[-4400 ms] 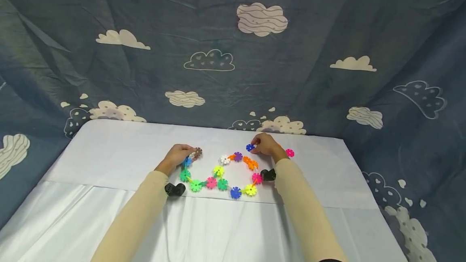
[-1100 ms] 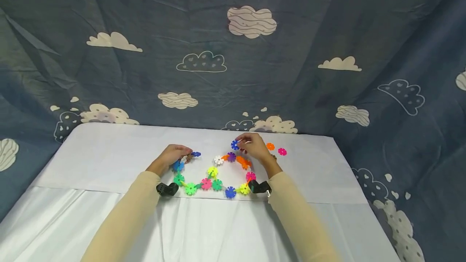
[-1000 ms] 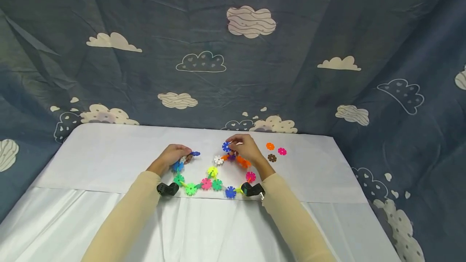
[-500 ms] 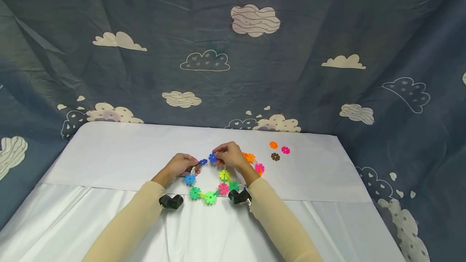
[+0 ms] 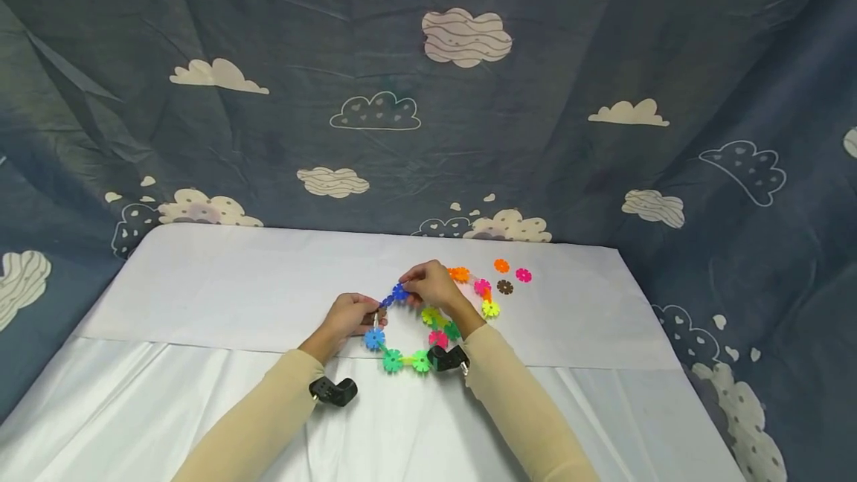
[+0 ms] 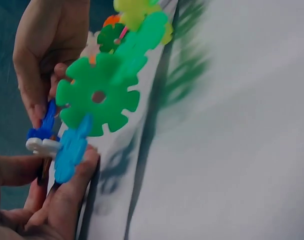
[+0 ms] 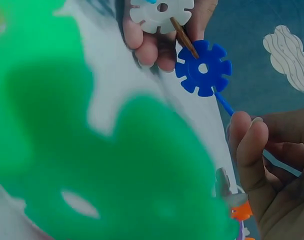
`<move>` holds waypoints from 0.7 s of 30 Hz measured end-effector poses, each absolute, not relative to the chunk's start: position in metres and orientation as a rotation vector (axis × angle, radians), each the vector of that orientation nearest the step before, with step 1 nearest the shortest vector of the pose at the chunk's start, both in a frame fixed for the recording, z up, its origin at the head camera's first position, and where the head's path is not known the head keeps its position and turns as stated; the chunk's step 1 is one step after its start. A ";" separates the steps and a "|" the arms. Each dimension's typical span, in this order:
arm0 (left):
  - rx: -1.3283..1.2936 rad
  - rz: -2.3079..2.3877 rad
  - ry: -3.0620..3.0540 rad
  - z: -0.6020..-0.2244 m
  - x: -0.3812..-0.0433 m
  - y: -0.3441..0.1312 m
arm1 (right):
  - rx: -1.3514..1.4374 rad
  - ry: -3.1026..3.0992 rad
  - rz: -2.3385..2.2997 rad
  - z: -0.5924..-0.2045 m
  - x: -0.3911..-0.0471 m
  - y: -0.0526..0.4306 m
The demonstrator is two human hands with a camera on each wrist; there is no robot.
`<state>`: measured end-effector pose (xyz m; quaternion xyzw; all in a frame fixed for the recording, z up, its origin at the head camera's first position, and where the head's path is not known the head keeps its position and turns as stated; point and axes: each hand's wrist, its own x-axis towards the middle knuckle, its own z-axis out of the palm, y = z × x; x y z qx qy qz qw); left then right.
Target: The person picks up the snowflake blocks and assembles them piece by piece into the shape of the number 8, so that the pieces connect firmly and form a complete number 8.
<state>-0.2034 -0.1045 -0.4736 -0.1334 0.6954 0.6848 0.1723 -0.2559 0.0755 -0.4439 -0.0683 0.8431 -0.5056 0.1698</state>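
Note:
My left hand point(image 5: 350, 318) grips the brown flower-shaped disc point(image 7: 184, 37) at the end of a chain of slotted plastic discs. A white disc point(image 7: 146, 21) and a light blue disc point(image 5: 374, 339) follow it. On the brown disc sits a dark blue disc point(image 7: 214, 60). My right hand point(image 5: 435, 290) pinches a second dark blue disc point(image 7: 223, 103), seen edge-on, its edge right at a slot of the first. Green discs point(image 6: 82, 75) hang blurred and close to both wrist cameras. Part of the chain is hidden behind my right hand and wrist.
Loose orange point(image 5: 501, 265), pink point(image 5: 524, 274) and brown point(image 5: 505, 287) discs lie at the back right of the white-covered table point(image 5: 268, 281). The chain's right part, with a yellow disc point(image 5: 491, 309), lies beside my right wrist. A cloud-print curtain point(image 5: 375, 207) rises behind.
The right hand has brought its blue disc from the right over to the left hand's blue disc. The left hand has shifted right, drawing the chain's loop along with it.

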 end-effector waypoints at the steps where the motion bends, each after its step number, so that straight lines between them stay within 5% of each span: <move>1: -0.385 1.955 1.968 -0.473 -0.203 -0.103 | -0.199 2.400 -1.432 -0.444 -0.256 0.076; 21: -0.320 1.966 1.943 -0.474 -0.201 -0.098 | -0.183 2.345 -1.539 -0.447 -0.251 0.079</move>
